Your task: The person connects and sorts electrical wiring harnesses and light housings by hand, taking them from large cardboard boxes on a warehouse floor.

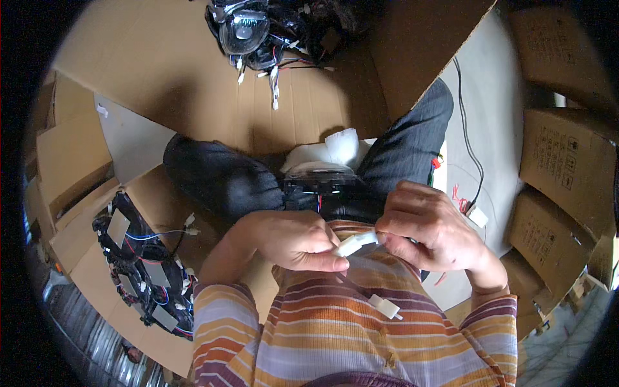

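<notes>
In front of my belly my two hands meet at a white plastic wire connector (356,244). My left hand (291,240) pinches its left end between thumb and bent fingers. At the other end, the fingertips of my right hand (433,226) are closed on it. Whether it is one piece or two joined halves cannot be made out. A second white connector (385,306) hangs on a thin dark wire against my striped shirt. Between my thighs sits a dark, clear-fronted lamp unit (322,182) with red and blue wires, and crumpled white wrapping (342,148) lies behind it.
A big open cardboard box (309,97) stands ahead, holding black lamp units (244,32) with dangling connectors. More wired units (148,271) lie in a box at left. Stacked cartons (561,155) line the right side. A black cable (474,155) runs along the floor to a white plug (477,216).
</notes>
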`<state>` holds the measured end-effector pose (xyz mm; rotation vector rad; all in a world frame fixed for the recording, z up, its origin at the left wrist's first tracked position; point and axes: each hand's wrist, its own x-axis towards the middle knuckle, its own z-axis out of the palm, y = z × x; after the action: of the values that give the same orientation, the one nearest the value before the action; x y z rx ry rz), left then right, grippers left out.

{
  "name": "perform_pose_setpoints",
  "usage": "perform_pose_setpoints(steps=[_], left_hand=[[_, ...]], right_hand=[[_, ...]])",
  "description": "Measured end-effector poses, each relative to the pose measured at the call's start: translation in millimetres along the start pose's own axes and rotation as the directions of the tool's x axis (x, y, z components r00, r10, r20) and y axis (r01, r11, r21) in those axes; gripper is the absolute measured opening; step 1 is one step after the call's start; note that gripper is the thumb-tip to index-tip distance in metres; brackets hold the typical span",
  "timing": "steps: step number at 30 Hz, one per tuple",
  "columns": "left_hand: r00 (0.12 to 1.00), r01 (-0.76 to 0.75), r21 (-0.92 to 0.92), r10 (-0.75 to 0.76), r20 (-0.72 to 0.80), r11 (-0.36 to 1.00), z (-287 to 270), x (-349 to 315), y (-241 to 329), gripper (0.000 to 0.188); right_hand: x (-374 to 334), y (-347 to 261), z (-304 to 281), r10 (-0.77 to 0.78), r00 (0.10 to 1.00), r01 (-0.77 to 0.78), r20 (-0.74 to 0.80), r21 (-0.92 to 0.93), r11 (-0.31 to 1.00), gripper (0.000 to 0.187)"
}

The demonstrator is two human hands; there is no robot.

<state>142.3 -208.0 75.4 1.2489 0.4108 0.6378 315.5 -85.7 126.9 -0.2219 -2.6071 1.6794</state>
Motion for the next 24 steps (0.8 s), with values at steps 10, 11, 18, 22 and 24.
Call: perform_pose_setpoints(steps=[10,11,18,22,24], left_hand=[[0.999,0.029,0.147,-0.023,-0.042,0.989,3,1,-2,0.025],[0.999,0.028,0.147,-0.023,-0.039,0.989,5,1,-4,0.025],[0.818,0.072,-0.147,-0.143,-0.557,0.987,11,-18,-4,0.013],[0.772,0.055,-0.225,-0.184,-0.609,0.973,12,-12,-4,0.011],[0.777,0.016,-0.108,-0.081,-0.625,0.994,14,-12,-8,0.011]], right_hand=[[-7,5,15,-0.023,1.000,0.023,-0.019,-0.010,1.000,0.009],[-10,11,20,-0.025,0.999,0.028,-0.048,0.052,0.998,0.009],[-35,14,-14,0.189,0.946,-0.150,-0.265,0.160,0.976,0.004],[-38,7,-11,0.179,0.952,-0.119,-0.249,0.239,0.964,0.006],[-36,7,-10,0.154,0.960,-0.095,-0.234,0.246,0.965,0.007]])
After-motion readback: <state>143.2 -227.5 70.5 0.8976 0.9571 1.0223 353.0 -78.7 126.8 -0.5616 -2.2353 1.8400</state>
